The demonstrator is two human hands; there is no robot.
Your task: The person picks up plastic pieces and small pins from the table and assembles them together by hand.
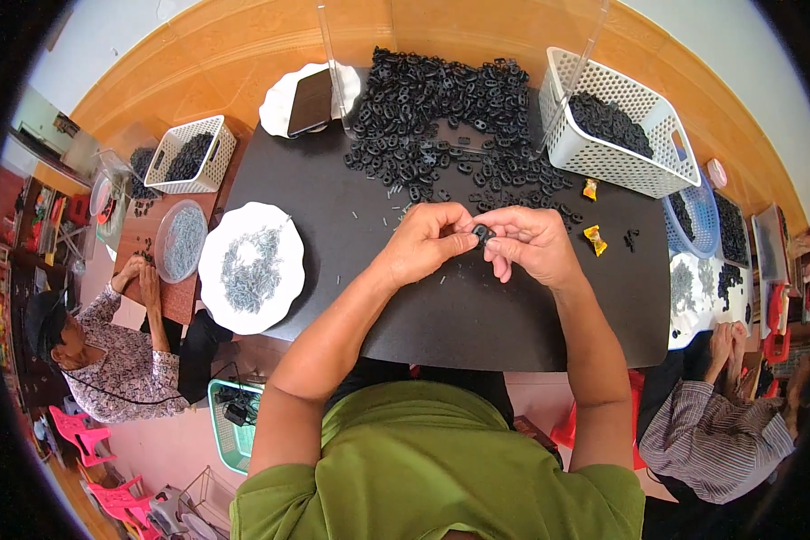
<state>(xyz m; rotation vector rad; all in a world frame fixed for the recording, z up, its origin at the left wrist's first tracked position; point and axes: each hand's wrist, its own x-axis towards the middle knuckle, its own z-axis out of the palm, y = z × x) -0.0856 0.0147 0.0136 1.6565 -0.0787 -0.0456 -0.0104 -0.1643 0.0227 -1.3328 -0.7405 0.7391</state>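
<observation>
Over the middle of the dark table, a small black plastic part (483, 233) is pinched between my two hands. My left hand (430, 241) grips it with thumb and forefinger from the left side. From the right, my right hand (533, 243) closes on the same part with its fingertips. Beyond my hands spreads a large heap of similar black plastic parts (436, 99). A few small grey pins (394, 216) lie loose beside my left hand. To the left, a white scalloped plate (283, 310) carries a pile of grey pins (252, 268).
A white perforated basket (621, 173) of black parts stands at the back right, near two yellow wrapped sweets (594, 239). A dark phone (310, 102) rests on a white plate at the back left. Co-workers sit at the left (117, 369) and right (715, 432).
</observation>
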